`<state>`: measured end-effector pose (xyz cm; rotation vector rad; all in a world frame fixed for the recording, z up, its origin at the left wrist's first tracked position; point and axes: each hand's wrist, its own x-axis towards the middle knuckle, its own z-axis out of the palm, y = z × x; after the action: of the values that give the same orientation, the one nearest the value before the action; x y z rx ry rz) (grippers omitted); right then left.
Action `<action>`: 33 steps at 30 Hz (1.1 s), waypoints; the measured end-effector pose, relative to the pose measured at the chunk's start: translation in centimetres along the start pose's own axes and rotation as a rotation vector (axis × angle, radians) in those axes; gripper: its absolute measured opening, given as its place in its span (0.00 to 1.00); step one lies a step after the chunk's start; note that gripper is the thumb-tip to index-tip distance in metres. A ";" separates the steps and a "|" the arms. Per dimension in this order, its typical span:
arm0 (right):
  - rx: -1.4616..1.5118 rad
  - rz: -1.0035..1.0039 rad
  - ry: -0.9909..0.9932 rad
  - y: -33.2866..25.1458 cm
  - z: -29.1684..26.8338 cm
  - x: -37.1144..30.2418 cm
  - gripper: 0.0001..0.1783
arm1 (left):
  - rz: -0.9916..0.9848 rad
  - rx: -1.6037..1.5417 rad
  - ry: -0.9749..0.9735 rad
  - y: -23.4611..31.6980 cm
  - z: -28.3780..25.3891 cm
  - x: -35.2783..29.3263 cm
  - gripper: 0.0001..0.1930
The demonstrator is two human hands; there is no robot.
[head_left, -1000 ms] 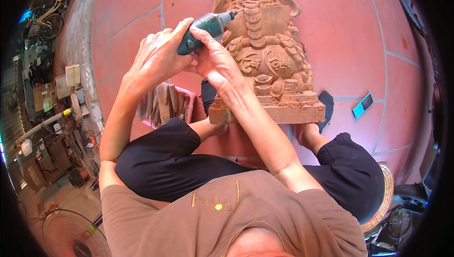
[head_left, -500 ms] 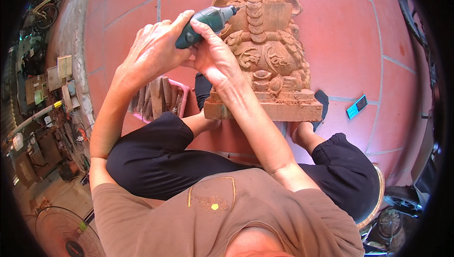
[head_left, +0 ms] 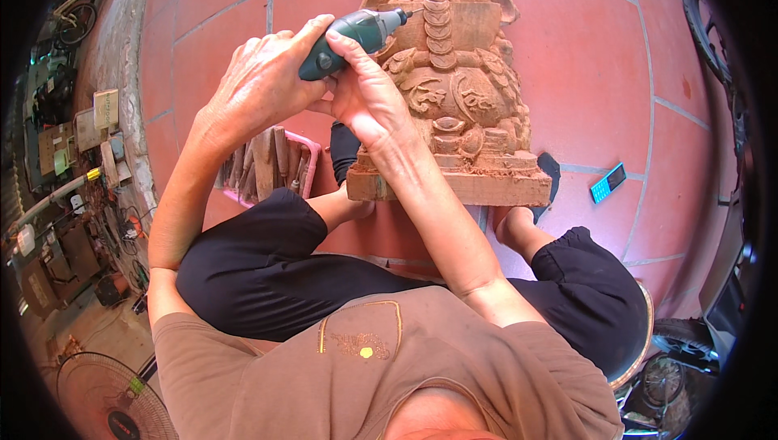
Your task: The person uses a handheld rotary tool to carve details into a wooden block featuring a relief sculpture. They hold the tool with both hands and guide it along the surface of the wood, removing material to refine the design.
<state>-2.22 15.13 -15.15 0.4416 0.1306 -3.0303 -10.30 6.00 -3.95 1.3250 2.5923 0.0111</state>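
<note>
A dark green handheld rotary tool (head_left: 348, 43) with a grey front is held between both hands. My left hand (head_left: 263, 79) wraps round its rear from the left, fingers closed. From below, my right hand (head_left: 365, 100) grips its underside, the thumb lying along the body. The tool points right, its thin bit at the coin-like column on a brown wood carving (head_left: 470, 91); whether the bit touches the wood cannot be made out. Wood dust lies on the carving's ledges and its square base (head_left: 450, 187), which stands between my feet.
Left of the carving, a pink basket (head_left: 314, 166) holds several wooden-handled tools (head_left: 271, 160). A blue keypad phone (head_left: 609, 183) lies on the red tiles to the right. A fan (head_left: 113, 399) stands at the lower left, below cluttered boxes (head_left: 61, 144). Bicycle parts edge the right side.
The whole view has shifted very slightly to the left. Both hands keep the same grip on the rotary tool, with its bit at nearly the same spot on the carving.
</note>
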 end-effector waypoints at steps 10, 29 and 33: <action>0.013 0.002 0.006 -0.3 0.2 0.7 0.19 | -0.005 0.016 0.020 -0.3 0.3 0.2 0.38; -0.036 0.006 0.013 -0.1 -0.4 -0.1 0.21 | -0.032 -0.053 -0.004 0.0 0.5 -0.3 0.38; -0.052 0.001 0.016 0.1 -0.7 -0.1 0.22 | -0.043 -0.070 -0.011 0.0 0.7 -0.5 0.39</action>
<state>-1.93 15.08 -15.77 0.4612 0.2099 -3.0152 -9.85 5.56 -4.51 1.2415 2.5858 0.0854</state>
